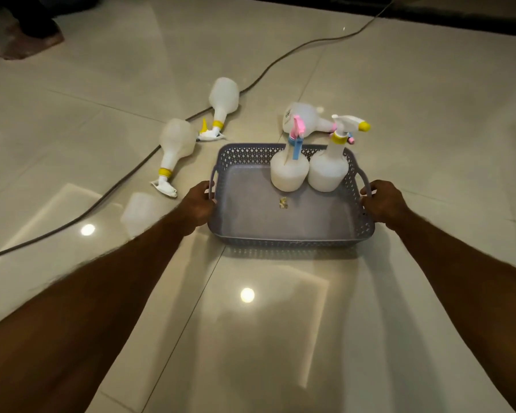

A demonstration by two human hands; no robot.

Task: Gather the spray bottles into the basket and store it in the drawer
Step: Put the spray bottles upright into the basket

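A grey perforated basket (289, 239) sits on the tiled floor in front of me. My left hand (197, 204) grips its left handle and my right hand (383, 201) grips its right handle. Two white spray bottles stand upright in the basket's far right part: one with a pink and blue trigger (289, 171) and one with a yellow nozzle (328, 171). A third bottle (306, 117) lies on the floor just behind the basket. Two more yellow-collared bottles lie on their sides to the left, one nearer (175, 144) and one farther (223, 98).
A dark cable (125, 180) runs diagonally across the floor, passing between the two fallen bottles on the left. A person's bare foot (30, 40) stands at the far left top. A small scrap (283, 202) lies on the basket floor. No drawer is in view.
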